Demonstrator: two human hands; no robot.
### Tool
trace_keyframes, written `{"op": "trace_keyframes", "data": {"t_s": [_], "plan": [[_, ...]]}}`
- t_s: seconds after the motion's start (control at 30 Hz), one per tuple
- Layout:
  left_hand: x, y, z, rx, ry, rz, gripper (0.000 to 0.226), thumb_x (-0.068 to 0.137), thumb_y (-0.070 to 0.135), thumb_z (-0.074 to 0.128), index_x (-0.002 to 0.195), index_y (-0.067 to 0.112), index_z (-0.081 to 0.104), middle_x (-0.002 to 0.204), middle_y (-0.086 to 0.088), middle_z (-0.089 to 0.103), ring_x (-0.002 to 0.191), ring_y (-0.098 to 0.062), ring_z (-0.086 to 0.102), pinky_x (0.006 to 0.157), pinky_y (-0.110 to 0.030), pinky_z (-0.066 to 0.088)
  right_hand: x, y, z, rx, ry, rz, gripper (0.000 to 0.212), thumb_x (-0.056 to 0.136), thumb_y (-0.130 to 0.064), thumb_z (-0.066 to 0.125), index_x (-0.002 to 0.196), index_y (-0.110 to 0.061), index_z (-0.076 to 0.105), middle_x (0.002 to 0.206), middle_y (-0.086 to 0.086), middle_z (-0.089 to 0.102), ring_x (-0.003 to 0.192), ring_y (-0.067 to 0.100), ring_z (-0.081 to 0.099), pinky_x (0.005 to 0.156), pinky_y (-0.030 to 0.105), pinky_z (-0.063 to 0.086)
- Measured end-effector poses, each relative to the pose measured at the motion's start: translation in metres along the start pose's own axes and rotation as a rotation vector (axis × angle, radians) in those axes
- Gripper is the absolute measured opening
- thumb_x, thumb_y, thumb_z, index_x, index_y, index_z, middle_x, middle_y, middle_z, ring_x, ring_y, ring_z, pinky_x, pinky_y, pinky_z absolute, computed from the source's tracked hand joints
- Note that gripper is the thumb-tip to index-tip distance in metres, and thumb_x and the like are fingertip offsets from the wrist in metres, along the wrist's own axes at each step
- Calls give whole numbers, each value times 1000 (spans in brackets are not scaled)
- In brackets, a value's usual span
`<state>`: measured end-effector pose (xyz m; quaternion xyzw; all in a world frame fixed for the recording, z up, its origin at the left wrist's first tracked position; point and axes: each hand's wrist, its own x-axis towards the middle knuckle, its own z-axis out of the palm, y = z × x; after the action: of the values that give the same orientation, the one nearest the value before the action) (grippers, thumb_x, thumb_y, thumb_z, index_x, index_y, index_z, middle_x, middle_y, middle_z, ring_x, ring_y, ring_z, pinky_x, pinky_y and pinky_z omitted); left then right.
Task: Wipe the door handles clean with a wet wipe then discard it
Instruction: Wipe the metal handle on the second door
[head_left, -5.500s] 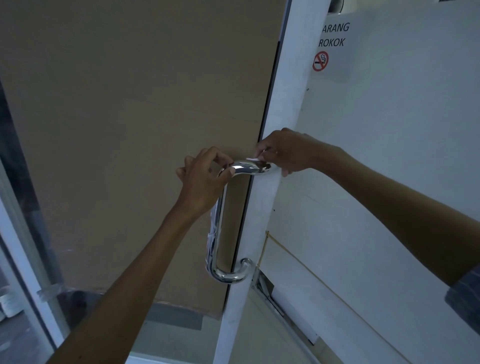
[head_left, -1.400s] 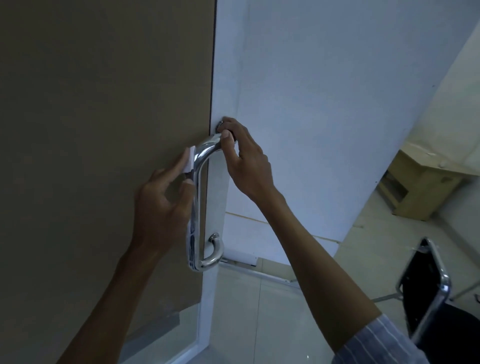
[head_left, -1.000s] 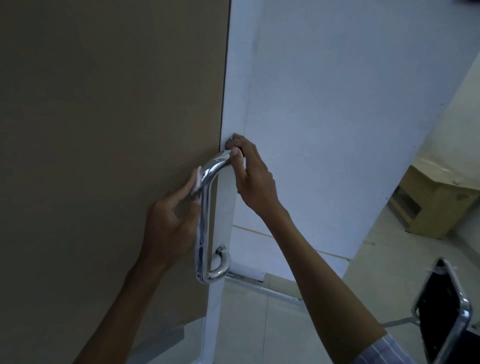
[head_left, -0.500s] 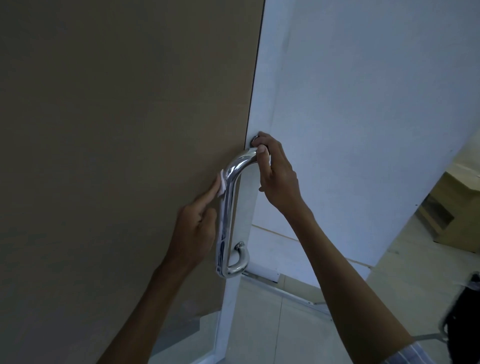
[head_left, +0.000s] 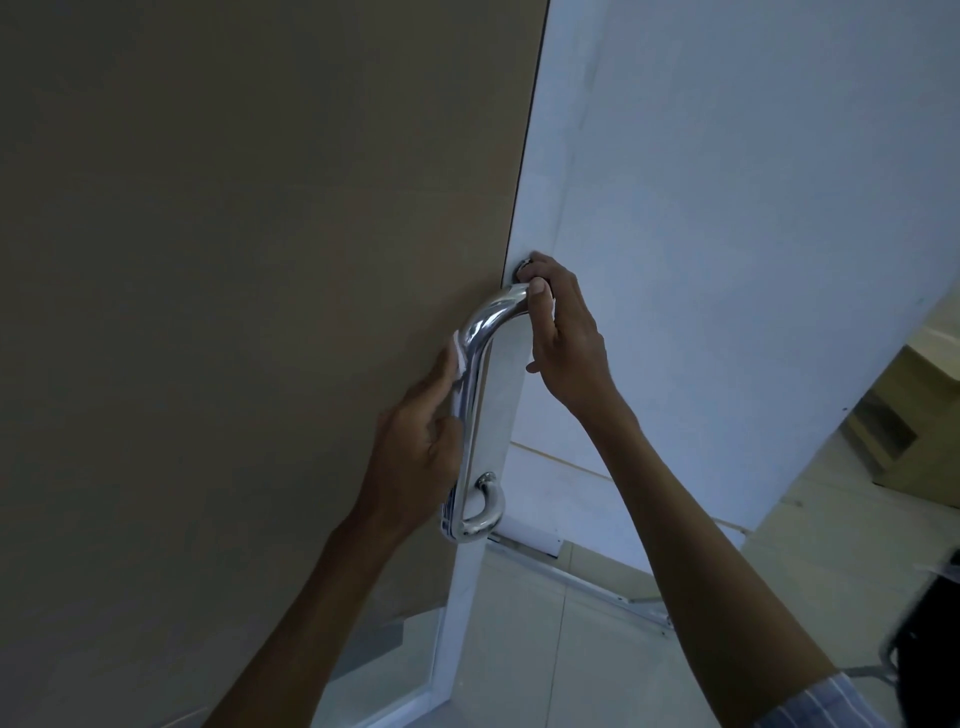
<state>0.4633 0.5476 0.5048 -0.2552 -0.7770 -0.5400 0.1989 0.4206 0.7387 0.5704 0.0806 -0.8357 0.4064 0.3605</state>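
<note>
**newbie_cleans:** So where am I at with this? Feels like it's going fine.

**handle_guy:** Your left hand (head_left: 415, 447) is pressing the wet wipe (head_left: 453, 349) against the far side of the chrome door handle (head_left: 470, 395), near the upper bend. Fingers look fairly straight, pushing the wipe flat rather than wrapping around the bar. Only a small white corner of the wipe shows past the metal, the rest is hidden. Your right hand (head_left: 563, 343) is curled around the handle's top end, right where it meets the white door frame (head_left: 535, 208), steadying it.

**newbie_cleans:** What could mess it up?

**handle_guy:** I'd guess the wipe slipping. With flat fingers and a slick, rounded bar, a downward stroke could bunch it up or drop it to the floor (head_left: 519, 649). Also you'd probably only clean the one side, and the spot under your right hand gets skipped unless you shift it. The lower curve looks untouched too, though I can't really tell.

**newbie_cleans:** And binning it after?

**handle_guy:** No bin or any container in view that I can see. There's a wooden cabinet (head_left: 914, 441) off to the right with an open slot, can't tell what's inside.
</note>
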Motion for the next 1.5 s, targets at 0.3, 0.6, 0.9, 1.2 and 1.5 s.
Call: {"op": "trace_keyframes", "data": {"t_s": [0.3, 0.6, 0.9, 1.2, 1.5], "plan": [[26, 4, 13, 359, 34, 374, 75, 90, -10, 45, 161, 0, 27, 171, -12, 22, 160, -18, 18, 129, -41, 25, 1, 3, 0, -9, 8, -14, 28, 114, -41, 35, 128, -31, 57, 134, -21, 54, 111, 8, 63, 67, 53, 63], [53, 22, 13, 470, 83, 401, 64, 91, 3, 42, 155, -2, 42, 162, -14, 43, 151, -20, 37, 127, -28, 21, 6, 10, 0, 33, -9, -1, 31, 111, -44, 37, 130, -32, 59, 141, -28, 51, 123, 10, 62, 69, 43, 64], [84, 40, -2, 126, -26, 158, 42, 101, 13, 45, 135, 22, 68, 74, -10, 69, 60, -16, 59, 62, -30, 50, 6, 2, -2, 44, -37, 97, 26, 111, -45, 38, 128, -42, 57, 142, -34, 49, 114, 9, 64, 83, 49, 60], [35, -11, 3, -194, 62, -168, 46, 103, 19, 53, 91, 59, 72, 67, 4, 59, 61, -8, 44, 60, -28, 38, 4, 3, 0, 79, -39, 94, 26, 111, -48, 39, 130, -42, 56, 135, -43, 48, 117, 12, 63, 86, 51, 61], [14, -13, 9, -345, 111, -224, 30, 102, 32, 52, 79, 27, 71, 73, 16, 63, 72, 0, 54, 71, -27, 45, 5, 7, 3, 120, -15, 106, 28, 112, -42, 41, 134, -35, 56, 145, -21, 50, 120, 8, 60, 53, 33, 62]]}}
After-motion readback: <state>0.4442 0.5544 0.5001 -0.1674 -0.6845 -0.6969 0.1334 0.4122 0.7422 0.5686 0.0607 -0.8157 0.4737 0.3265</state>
